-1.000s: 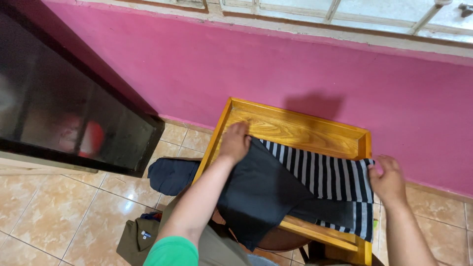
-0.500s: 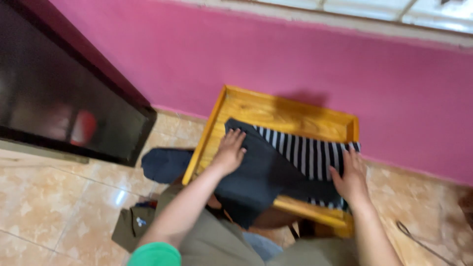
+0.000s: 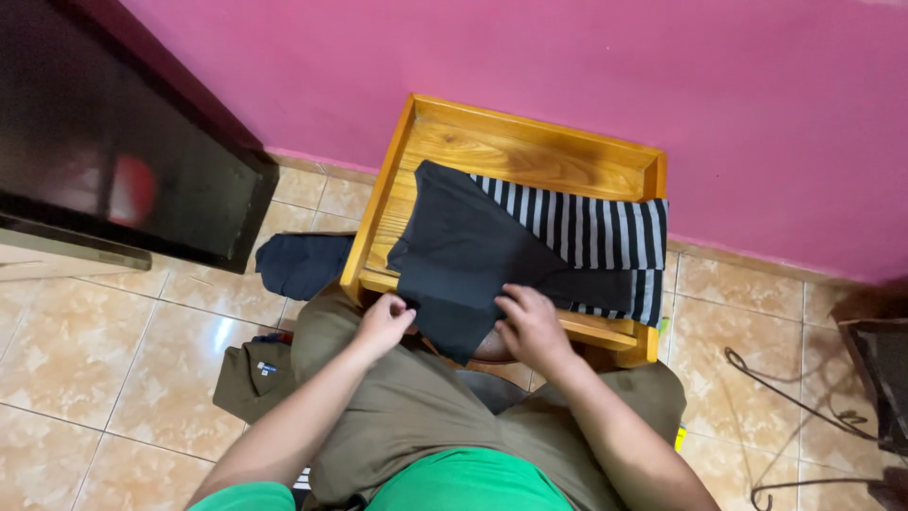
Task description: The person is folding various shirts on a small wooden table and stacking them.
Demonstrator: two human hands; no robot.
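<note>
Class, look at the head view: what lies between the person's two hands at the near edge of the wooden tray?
In the head view, the dark cloth lies between the left hand and right hand, overhanging the wooden tray.

- We take this for a room in a home: a pink painted wall (image 3: 586, 76) meets a beige tiled floor (image 3: 85, 369).
- We see clothes about: a dark garment (image 3: 303, 265) and an olive shirt (image 3: 251, 374) on the tiles.
- A small wooden tray-topped stand (image 3: 511, 151) carries a striped garment (image 3: 586, 227).
</note>
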